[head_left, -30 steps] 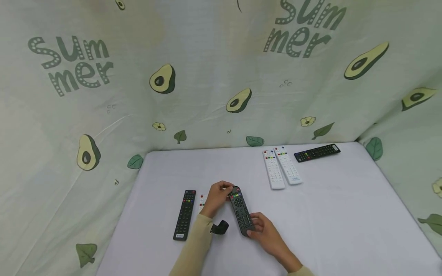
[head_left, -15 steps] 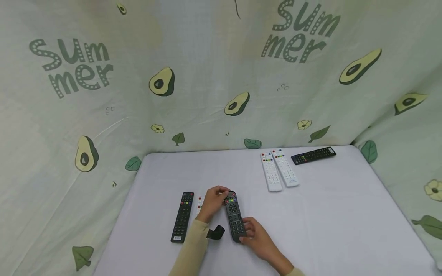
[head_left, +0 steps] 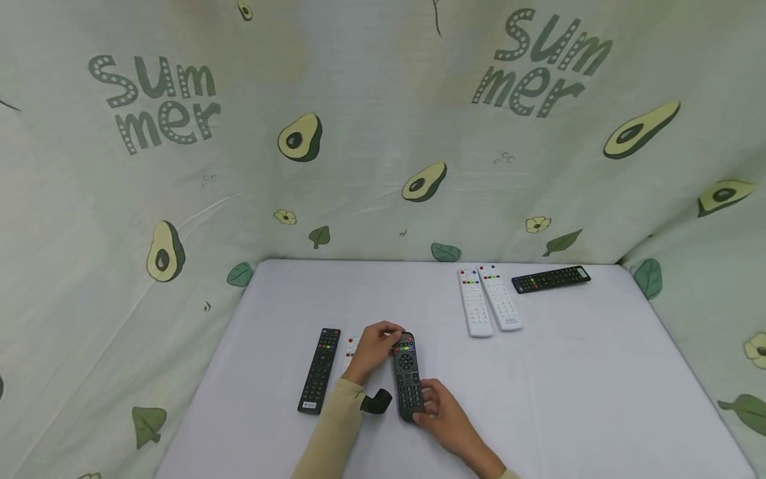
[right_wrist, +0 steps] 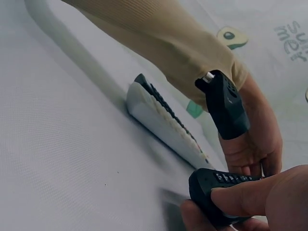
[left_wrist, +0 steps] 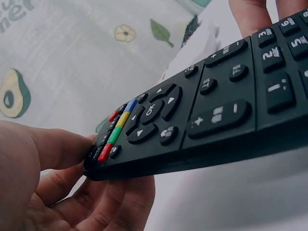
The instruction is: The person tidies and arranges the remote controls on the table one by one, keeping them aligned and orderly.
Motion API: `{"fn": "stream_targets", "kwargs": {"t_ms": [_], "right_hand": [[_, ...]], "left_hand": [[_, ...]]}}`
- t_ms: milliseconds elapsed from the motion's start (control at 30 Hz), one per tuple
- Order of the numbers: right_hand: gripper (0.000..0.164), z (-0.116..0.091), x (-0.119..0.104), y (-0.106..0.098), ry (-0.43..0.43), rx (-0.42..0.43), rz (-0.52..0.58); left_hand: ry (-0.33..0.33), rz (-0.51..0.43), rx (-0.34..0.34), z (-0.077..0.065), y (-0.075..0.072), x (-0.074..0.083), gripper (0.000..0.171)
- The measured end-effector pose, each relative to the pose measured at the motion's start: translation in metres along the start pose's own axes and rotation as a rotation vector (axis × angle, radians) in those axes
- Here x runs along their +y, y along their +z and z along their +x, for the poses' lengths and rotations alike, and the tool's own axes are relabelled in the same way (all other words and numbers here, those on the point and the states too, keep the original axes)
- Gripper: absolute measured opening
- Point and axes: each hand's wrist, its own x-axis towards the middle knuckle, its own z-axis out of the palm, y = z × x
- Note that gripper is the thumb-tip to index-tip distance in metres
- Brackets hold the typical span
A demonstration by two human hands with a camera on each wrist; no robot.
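A black remote control (head_left: pixel 408 378) is held between both hands in the middle of the head view, its button side up and its coloured buttons at the far end. My left hand (head_left: pixel 374 348) pinches that far end; in the left wrist view the thumb is on top and the fingers (left_wrist: pixel 130 202) are underneath. At the near end my right hand (head_left: pixel 447 420) grips the remote, with the thumb (right_wrist: pixel 240 196) over its buttons in the right wrist view. A white remote (head_left: pixel 351 347) shows partly behind my left hand, and a longer black remote (head_left: pixel 320 371) lies to its left.
Toward the back right of the white table (head_left: pixel 586 386) lie two white remotes, a left one (head_left: pixel 475 303) and a right one (head_left: pixel 500 299). Another black remote (head_left: pixel 551 279) is beside them. A printed cloth (head_left: pixel 359 133) hangs behind the table. A black wrist camera (head_left: pixel 377 402) juts from my left sleeve.
The held remote has swung from a slant to nearly straight up and down in the head view, both hands keeping their grip. The head view has shifted slightly. The other remotes stay put.
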Motion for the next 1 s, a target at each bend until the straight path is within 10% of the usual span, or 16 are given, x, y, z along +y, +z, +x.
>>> {"fn": "stream_targets", "kwargs": {"t_ms": [1000], "right_hand": [[0.068, -0.002, -0.003, 0.013, -0.028, 0.019, -0.032]], "left_hand": [[0.011, -0.008, -0.017, -0.006, -0.013, 0.003, 0.028]]}}
